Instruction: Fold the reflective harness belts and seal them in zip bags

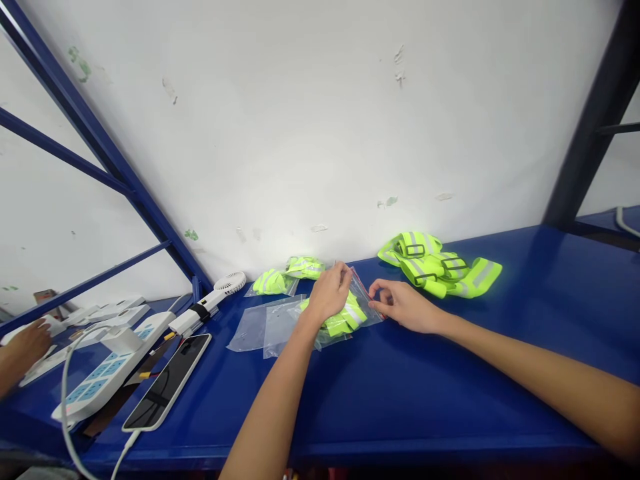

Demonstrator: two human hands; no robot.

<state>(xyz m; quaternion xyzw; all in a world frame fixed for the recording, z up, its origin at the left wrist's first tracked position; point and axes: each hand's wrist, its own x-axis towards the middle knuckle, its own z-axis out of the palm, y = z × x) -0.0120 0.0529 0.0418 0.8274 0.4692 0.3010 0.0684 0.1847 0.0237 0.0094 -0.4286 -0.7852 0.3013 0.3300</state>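
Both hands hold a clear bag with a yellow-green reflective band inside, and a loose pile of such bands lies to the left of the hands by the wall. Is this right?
Not quite. In the head view the loose pile of bands lies to the right of the hands, not the left. The left hand and right hand do hold the clear bag with a band inside.

A blue shelf top [450,393] is backed by a scuffed white wall [310,120], and blue frame struts [100,143] are seen at the left. A pile of loose yellow-green reflective straps [440,267] is laid near the wall at the right. Two bagged straps [287,275] are set near the wall, with empty clear bags [255,327] just in front. A white handheld fan [210,303], a white power strip [107,367] and a cabled phone [167,381] are placed at the left, where another person's hand [25,347] is seen.
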